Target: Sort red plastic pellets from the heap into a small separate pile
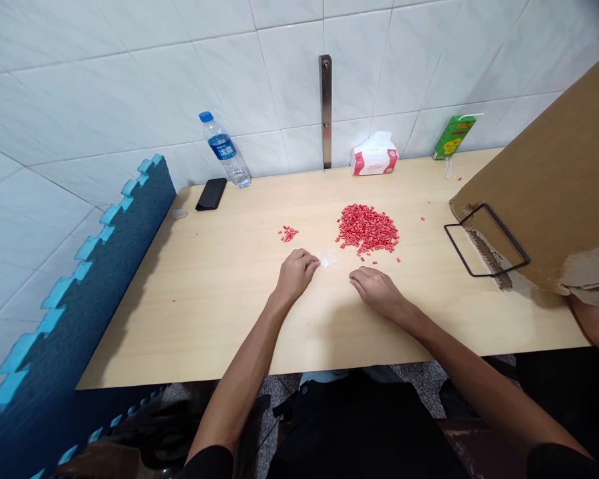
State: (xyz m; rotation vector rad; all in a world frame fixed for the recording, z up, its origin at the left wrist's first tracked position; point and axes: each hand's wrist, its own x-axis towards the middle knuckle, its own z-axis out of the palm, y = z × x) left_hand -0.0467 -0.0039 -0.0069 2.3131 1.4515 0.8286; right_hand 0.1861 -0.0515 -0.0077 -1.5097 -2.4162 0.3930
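Red pieces point(368, 228) lie heaped on the table point(219, 266), beyond the right hand point(378, 287) — judged light, stiff, apt to roll; pinch singly by the sides. Right hand and left hand point(295, 273): fingertips closed — contents cannot be told.

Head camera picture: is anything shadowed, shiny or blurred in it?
In the head view, soft shade falls on the table beside the blue foam panel and below the right hand; in the head view, the upper right corner is dark and blurred; in the head view, I can't tell whether the whitish patch is glare or clear plastic.
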